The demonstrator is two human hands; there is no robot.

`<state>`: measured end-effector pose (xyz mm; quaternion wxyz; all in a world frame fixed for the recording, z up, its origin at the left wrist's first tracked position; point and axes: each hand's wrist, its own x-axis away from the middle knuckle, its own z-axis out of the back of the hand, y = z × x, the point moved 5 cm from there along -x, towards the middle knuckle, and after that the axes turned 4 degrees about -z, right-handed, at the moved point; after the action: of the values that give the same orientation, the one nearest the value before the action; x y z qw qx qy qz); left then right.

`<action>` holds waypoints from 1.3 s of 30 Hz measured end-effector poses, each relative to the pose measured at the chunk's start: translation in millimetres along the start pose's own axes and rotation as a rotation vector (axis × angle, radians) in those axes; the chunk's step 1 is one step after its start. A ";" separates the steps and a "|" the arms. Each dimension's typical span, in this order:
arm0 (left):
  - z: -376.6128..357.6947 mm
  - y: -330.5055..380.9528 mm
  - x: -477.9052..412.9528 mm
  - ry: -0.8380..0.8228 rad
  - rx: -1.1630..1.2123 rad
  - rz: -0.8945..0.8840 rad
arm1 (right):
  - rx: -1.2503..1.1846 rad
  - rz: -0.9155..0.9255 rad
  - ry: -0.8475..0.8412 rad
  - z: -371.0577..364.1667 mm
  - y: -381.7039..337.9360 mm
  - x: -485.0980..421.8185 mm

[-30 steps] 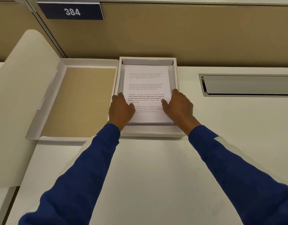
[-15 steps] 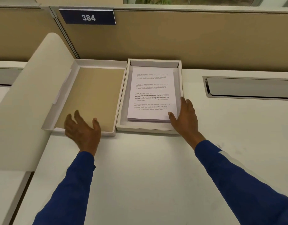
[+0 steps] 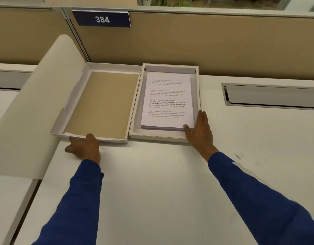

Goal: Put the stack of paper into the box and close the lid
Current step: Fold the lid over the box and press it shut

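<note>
A smooth white desk surface fills the foreground, with faint dark scuffs near its right side. Set into it on the right is a long grey recessed cable slot. Behind stands a tan fabric partition panel topped by a pale metal rail, carrying a dark blue rectangular plate numbered 384. Above the rail, green plant leaves show through glass. A second white desk adjoins at the left.

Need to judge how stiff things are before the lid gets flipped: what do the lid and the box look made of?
Lid: looks like matte white cardboard with a brown kraft-like lining inside; thin folded walls, a loose flap at its left edge. Box: same matte white board, likely thicker, with a doubled rim. Stack of paper: plain white printed sheets, layered edges showing at the near end.
</note>
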<state>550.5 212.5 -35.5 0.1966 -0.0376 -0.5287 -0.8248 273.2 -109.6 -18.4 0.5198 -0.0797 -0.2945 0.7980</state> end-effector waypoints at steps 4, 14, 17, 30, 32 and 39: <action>-2.1 13.4 12.6 0.018 0.255 -0.123 | 0.014 0.010 0.022 -1.9 0.9 0.2; -2.2 41.9 36.6 -0.061 0.460 -0.292 | 0.029 0.018 0.041 -3.2 3.5 -3.0; 3.0 52.0 43.3 -0.076 0.399 -0.431 | 0.030 0.018 0.036 -3.1 3.8 -3.0; 0.7 72.6 94.4 -0.187 0.197 -0.828 | -0.152 -0.033 0.069 4.0 7.4 -2.3; -4.4 73.2 104.9 -0.220 0.135 -0.881 | -0.178 -0.047 0.057 5.2 10.2 -3.1; -19.0 73.5 131.6 -0.294 -0.038 -1.041 | -0.255 -0.018 -0.049 4.3 18.0 1.2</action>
<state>459.0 131.5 54.7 -0.3148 0.1107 -0.4843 -0.8088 256.8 -115.4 -24.6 0.5053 -0.1231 -0.4068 0.7510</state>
